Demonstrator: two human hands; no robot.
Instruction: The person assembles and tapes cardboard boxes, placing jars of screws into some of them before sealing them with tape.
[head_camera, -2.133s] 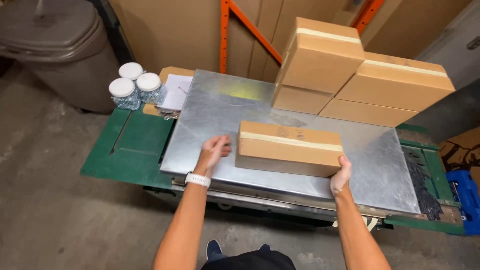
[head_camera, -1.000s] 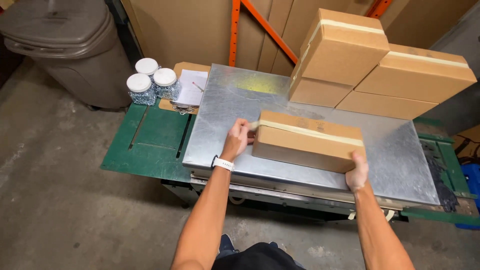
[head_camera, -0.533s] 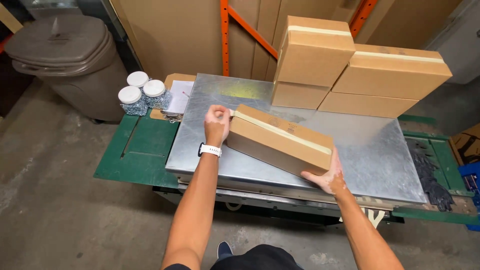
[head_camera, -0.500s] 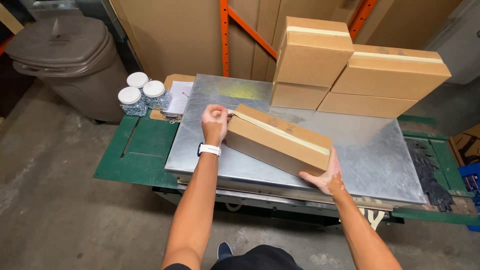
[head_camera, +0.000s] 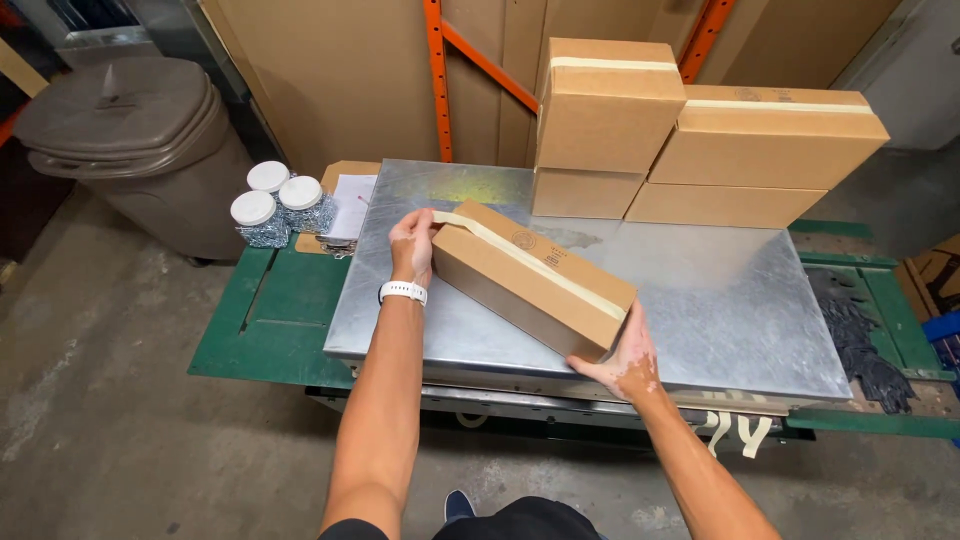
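A long cardboard box (head_camera: 520, 280) sealed with pale tape lies slanted on the metal tabletop (head_camera: 700, 300). My left hand (head_camera: 412, 246) presses against the box's far left end, fingers on the tape there. My right hand (head_camera: 618, 355) grips the near right corner from below. A white watch sits on my left wrist.
Several taped cardboard boxes (head_camera: 700, 130) are stacked at the table's back right. Three white-lidded jars (head_camera: 272, 203) and a clipboard with paper (head_camera: 345, 205) sit on the green side frame (head_camera: 270, 310). A lidded grey bin (head_camera: 130, 140) stands at left. Black straps (head_camera: 855, 330) lie at right.
The box has turned on the tabletop, its left end swinging away from me and its right end toward the front edge. Both hands stayed on its ends.
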